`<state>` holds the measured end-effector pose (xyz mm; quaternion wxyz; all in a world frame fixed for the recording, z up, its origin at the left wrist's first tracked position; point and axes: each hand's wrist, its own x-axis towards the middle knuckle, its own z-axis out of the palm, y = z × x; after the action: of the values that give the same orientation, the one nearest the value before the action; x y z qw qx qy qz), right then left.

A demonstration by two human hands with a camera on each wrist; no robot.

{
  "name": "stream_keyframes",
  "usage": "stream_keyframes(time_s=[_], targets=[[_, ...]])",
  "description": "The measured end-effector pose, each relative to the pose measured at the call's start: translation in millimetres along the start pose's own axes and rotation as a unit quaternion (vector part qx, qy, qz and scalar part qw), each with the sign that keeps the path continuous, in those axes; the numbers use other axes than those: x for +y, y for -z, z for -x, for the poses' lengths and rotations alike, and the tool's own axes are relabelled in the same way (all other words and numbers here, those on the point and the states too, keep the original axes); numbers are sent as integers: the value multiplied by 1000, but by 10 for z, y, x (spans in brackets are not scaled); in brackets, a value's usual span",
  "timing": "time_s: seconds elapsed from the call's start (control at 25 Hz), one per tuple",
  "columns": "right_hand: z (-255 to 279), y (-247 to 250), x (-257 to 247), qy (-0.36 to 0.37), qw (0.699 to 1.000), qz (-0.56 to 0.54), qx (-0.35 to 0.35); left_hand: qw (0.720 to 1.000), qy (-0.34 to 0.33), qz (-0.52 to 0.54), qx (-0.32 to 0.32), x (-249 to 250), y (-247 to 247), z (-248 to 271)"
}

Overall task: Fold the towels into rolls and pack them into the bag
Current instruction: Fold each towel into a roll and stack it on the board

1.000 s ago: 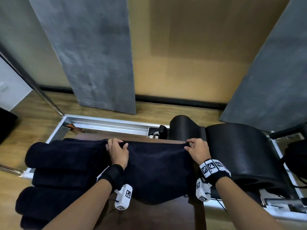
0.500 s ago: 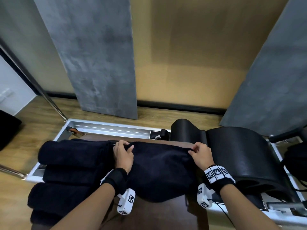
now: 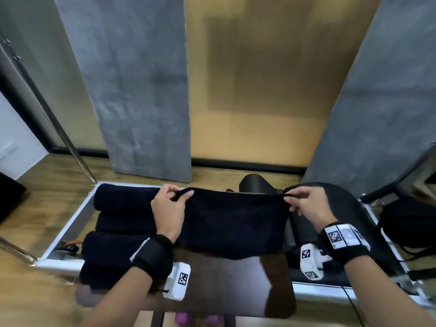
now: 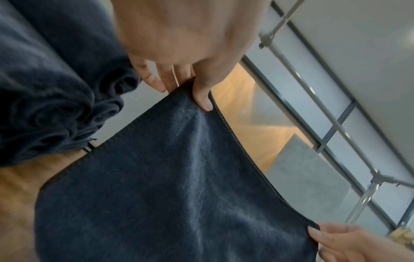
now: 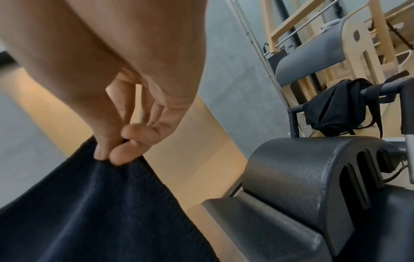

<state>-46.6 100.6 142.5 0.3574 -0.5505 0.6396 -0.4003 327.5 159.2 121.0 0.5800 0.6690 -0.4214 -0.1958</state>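
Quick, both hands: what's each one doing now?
Left hand: pinches the dark towel's top left corner.
Right hand: pinches its top right corner.

Left hand (image 4: 179, 44): thumb and fingers pinch one top corner of the dark towel (image 4: 168, 186).
Right hand (image 4: 349, 242): at the lower right, fingers grip the other top corner.
Towel: hangs spread between the two hands, top edge taut.
Rolled towels (image 4: 51, 99): dark, stacked at the left, spiral ends facing the camera.
Background: wooden floor (image 4: 257, 115), metal poles (image 4: 318, 99).
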Motion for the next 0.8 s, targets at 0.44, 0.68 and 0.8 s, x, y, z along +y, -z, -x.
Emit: stream_keyframes(time_s=[0.44,0.68,0.8], targets=[[961,344,-1039,80,983,-165,32,991,-96,86,-45,634,1110,-98],[1316,407,-1188,113,962,-226,107,968,-63,229,-81,743,1249,50],[1415,334,-1185,152,951,-246,110,959,-89,257,-84,747,1242,134]])
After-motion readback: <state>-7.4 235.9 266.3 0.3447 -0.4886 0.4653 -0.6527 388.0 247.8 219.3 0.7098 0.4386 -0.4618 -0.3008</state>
